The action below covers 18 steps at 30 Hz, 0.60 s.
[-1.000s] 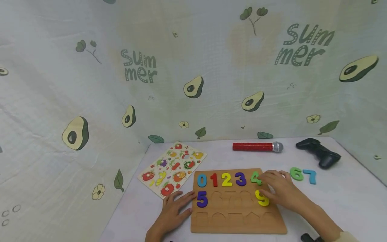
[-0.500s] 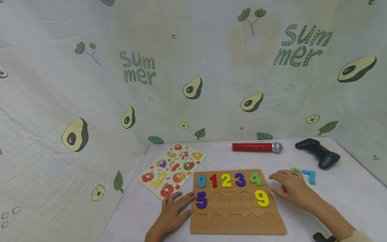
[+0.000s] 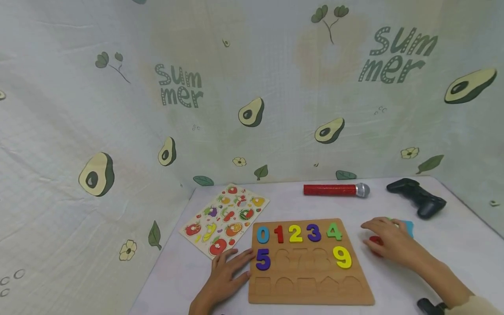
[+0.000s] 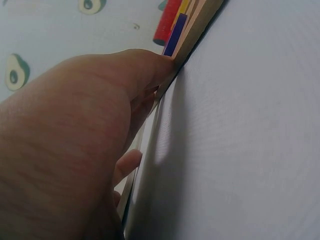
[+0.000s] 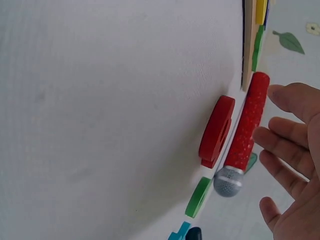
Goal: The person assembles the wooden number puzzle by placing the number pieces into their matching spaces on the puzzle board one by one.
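In the head view a wooden number board (image 3: 311, 291) lies on the table, holding 0 to 4 along its top row. Below them are a purple 5 (image 3: 263, 259) and a yellow 9 (image 3: 342, 257). My left hand (image 3: 224, 278) rests at the board's left edge, fingers extended. Right of the board, my right hand (image 3: 393, 243) hovers over a red number piece (image 5: 217, 131), partly hidden beneath it in the head view. The right wrist view shows that hand's fingers spread and holding nothing. Behind them are a green 6 (image 5: 198, 197) and a blue 7 (image 3: 410, 228).
A red microphone (image 3: 330, 190) lies at the back, with a black game controller (image 3: 417, 197) to its right. A fruit picture board (image 3: 226, 218) sits at the back left, close to my left fingers. Patterned cloth (image 3: 283, 96) hangs behind the table.
My right hand has let go of the yellow 9, which now sits on the board, and moved right over the red piece, covering most of the green 6. My left hand stays put.
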Each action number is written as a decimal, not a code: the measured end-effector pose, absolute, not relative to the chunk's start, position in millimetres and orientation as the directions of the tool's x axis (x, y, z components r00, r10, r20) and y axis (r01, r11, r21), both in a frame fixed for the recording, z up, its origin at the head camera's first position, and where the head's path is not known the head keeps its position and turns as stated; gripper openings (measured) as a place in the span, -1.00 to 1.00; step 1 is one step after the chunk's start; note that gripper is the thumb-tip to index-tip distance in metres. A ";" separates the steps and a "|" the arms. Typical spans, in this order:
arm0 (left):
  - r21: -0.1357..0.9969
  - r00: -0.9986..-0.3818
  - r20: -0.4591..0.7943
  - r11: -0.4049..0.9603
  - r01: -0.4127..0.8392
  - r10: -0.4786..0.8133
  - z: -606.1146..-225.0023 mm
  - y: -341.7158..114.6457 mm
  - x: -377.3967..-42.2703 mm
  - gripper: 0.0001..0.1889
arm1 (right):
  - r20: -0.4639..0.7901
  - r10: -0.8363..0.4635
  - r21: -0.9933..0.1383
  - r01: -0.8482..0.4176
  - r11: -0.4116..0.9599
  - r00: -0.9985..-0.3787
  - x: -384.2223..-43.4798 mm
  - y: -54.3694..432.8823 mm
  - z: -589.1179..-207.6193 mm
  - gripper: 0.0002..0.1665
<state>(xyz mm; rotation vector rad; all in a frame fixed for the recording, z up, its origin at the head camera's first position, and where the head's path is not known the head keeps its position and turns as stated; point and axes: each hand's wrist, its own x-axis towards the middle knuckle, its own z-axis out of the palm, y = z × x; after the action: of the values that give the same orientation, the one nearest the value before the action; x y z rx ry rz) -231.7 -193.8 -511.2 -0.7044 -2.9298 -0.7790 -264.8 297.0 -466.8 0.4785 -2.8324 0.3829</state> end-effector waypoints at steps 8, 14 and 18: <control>0.472 -0.900 0.132 0.772 0.426 0.416 -509.4 -193.4 -231.5 -0.50 | 0.261 -0.264 -0.189 -0.317 0.929 -0.929 -270.9 307.5 -468.6 -0.47; 0.473 -0.893 0.157 0.762 0.442 0.421 -510.1 -194.1 -231.4 -0.50 | 0.247 -0.243 -0.202 -0.295 0.934 -0.938 -273.6 315.9 -467.7 -0.42; 0.469 -0.890 0.159 0.761 0.448 0.426 -510.3 -193.7 -231.3 -0.50 | 0.233 -0.223 -0.211 -0.273 0.939 -0.947 -276.0 321.4 -468.3 -0.39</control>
<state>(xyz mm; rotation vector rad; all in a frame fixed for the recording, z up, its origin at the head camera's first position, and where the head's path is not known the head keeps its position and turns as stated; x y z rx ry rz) -231.3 -193.7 -510.3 -0.7223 -2.9082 -0.7904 -276.0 321.4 -468.3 0.3731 -2.8890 0.3575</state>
